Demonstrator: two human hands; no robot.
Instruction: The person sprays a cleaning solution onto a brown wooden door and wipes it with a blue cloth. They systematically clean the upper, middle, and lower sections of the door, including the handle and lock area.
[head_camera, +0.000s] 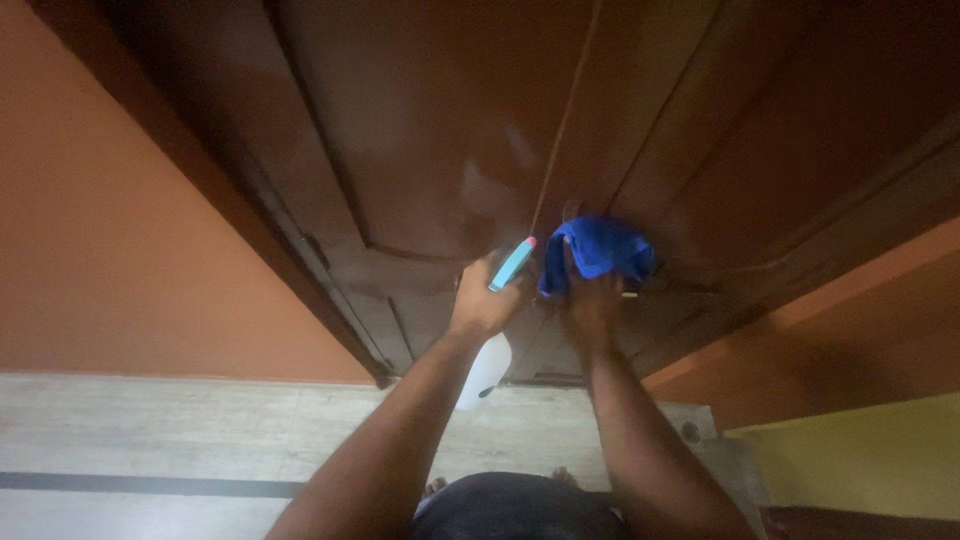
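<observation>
My left hand (482, 300) grips a white spray bottle (486, 372) with a light-blue trigger head (512, 264), its nozzle aimed at a brown double wooden door (430, 120). My right hand (592, 300) presses a blue cloth (598, 250) against the door near the seam between the two leaves. A damp, shiny patch shows on the door panel just above the bottle. Both arms reach forward, side by side and close together.
An orange wall (110, 220) flanks the door on the left, another orange wall (850, 320) on the right with a yellow surface (870, 460) below it. Pale floor tiles (180, 430) with a dark stripe lie underfoot. My toes show at the bottom.
</observation>
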